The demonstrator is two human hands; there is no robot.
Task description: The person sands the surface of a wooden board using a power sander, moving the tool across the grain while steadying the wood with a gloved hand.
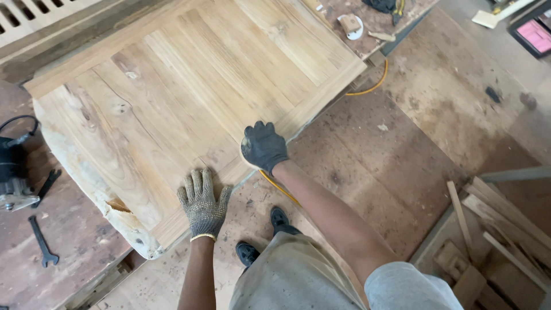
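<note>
On the workbench [63, 229], seen from the head camera, a large wooden panel [189, 92] of joined pale boards lies flat, its near edge overhanging toward the person. The left hand [202, 202], in a light knitted glove, lies palm down on the near edge of the panel with the fingers spread wide and holding nothing. The right hand [263, 146], in a dark glove, presses on the same edge further along, its fingers curled over a small pale pad [245, 159] that rests against the wood; the pad is mostly hidden, so its kind cannot be told. A yellow cable [367, 89] runs from under the panel's far corner, and another length of it shows below the right wrist. To the left of the panel, on the reddish bench top, lie a black power tool [12, 172] and two dark wrenches [43, 241]. On the floor at lower right is a heap of wood offcuts [499, 229]. The person's dark shoes [280, 220] stand on the dusty floor below the panel edge.
</note>
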